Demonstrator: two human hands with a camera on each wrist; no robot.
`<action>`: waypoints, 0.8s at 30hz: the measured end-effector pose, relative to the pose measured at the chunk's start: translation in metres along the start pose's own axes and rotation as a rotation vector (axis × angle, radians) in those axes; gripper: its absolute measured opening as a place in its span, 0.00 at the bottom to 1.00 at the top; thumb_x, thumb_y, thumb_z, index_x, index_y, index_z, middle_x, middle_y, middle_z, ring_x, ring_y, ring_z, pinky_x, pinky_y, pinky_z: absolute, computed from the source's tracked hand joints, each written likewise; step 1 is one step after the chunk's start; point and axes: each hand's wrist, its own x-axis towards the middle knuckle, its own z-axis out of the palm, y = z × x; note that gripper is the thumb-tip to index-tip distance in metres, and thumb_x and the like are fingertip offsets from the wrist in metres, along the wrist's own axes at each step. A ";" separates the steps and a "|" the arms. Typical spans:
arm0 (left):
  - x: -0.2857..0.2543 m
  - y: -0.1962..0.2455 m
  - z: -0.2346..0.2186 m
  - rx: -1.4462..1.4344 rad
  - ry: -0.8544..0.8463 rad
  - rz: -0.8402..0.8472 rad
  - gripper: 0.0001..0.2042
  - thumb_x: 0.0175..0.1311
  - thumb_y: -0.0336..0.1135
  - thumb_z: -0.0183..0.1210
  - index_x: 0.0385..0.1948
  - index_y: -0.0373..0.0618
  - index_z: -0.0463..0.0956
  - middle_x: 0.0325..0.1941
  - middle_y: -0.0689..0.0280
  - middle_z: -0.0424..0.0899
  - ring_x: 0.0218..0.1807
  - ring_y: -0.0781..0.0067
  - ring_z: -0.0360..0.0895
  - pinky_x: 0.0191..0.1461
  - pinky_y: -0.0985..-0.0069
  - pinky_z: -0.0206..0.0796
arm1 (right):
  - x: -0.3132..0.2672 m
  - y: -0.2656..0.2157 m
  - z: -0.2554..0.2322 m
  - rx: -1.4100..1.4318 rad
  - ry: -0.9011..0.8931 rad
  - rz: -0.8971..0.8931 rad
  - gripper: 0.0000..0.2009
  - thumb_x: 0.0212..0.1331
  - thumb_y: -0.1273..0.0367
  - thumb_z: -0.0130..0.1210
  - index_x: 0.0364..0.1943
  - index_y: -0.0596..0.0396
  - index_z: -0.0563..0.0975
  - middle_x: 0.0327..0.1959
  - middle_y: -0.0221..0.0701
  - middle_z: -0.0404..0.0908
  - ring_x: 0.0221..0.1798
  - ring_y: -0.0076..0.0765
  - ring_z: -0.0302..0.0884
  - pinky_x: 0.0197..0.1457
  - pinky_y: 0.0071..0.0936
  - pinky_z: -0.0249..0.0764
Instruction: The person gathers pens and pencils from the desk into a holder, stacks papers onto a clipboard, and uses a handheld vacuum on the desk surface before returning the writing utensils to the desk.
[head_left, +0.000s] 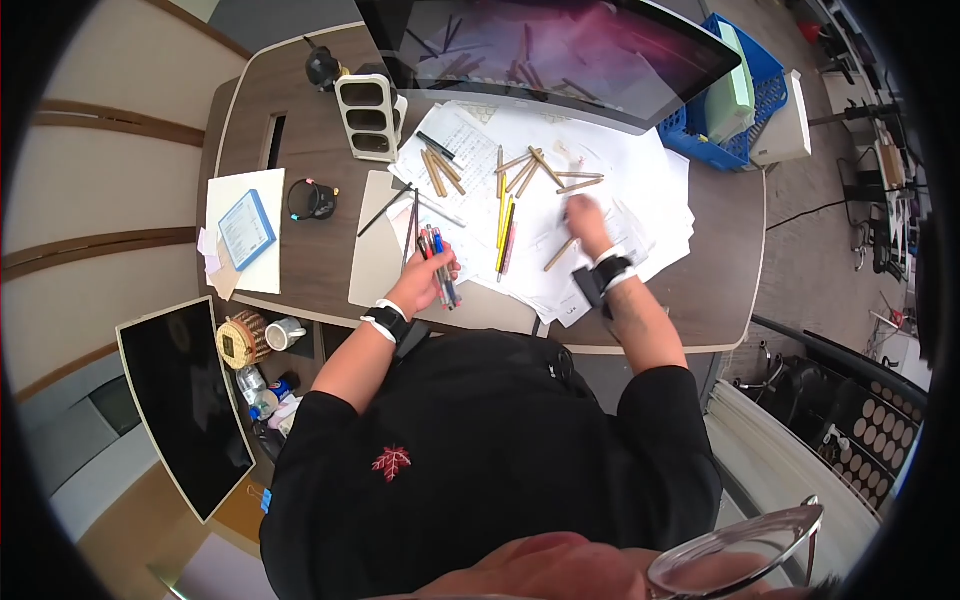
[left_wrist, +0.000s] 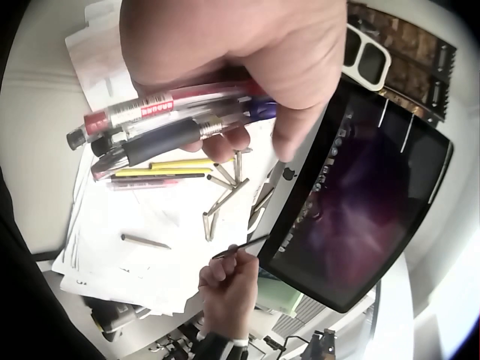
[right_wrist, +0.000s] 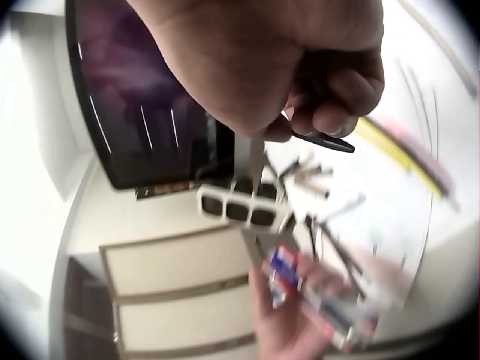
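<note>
Several pens [head_left: 447, 288], clear-bodied with red, blue and black parts, are gripped in a bunch by the left hand [head_left: 418, 285]. In the left wrist view their ends [left_wrist: 154, 142] stick out beneath the palm [left_wrist: 232, 37]. The right hand [head_left: 590, 228], blurred over the papers, pinches a dark pen [right_wrist: 330, 142], whose tip shows below its curled fingers [right_wrist: 341, 97]. Yellow pencils [head_left: 502, 212] and a pink pen [head_left: 510, 248] lie between the hands. Farther back are several brown pencils [head_left: 545, 166], some crossing. Dark sticks [head_left: 385, 210] lie beside the left hand.
Papers [head_left: 640, 200] spread across the desk under a monitor [head_left: 570, 50]. A white three-slot holder [head_left: 367, 118] stands at the back left, near a black round object [head_left: 313, 200] and a blue box [head_left: 246, 230]. A blue basket [head_left: 768, 90] is at the back right.
</note>
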 end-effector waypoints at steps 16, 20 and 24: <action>0.005 -0.012 0.060 -0.292 -0.001 0.301 0.09 0.58 0.25 0.65 0.30 0.46 0.72 0.23 0.67 0.76 0.26 0.72 0.75 0.36 0.71 0.71 | -0.163 -0.114 0.104 1.254 -0.259 0.755 0.11 0.63 0.62 0.43 0.36 0.55 0.72 0.42 0.36 0.75 0.48 0.34 0.73 0.58 0.41 0.68; -0.009 -0.027 0.080 -0.284 0.022 0.318 0.08 0.59 0.25 0.65 0.27 0.45 0.72 0.24 0.66 0.77 0.27 0.73 0.75 0.36 0.73 0.71 | -0.170 -0.132 0.127 1.529 -0.406 0.456 0.17 0.65 0.62 0.40 0.44 0.59 0.76 0.41 0.34 0.78 0.49 0.37 0.74 0.60 0.36 0.69; -0.017 -0.022 0.070 -0.197 -0.003 0.224 0.09 0.62 0.28 0.62 0.24 0.46 0.71 0.20 0.68 0.73 0.23 0.76 0.71 0.30 0.76 0.65 | -0.166 -0.123 0.123 1.284 -0.452 0.419 0.15 0.65 0.62 0.42 0.38 0.59 0.76 0.40 0.37 0.79 0.48 0.36 0.75 0.57 0.34 0.70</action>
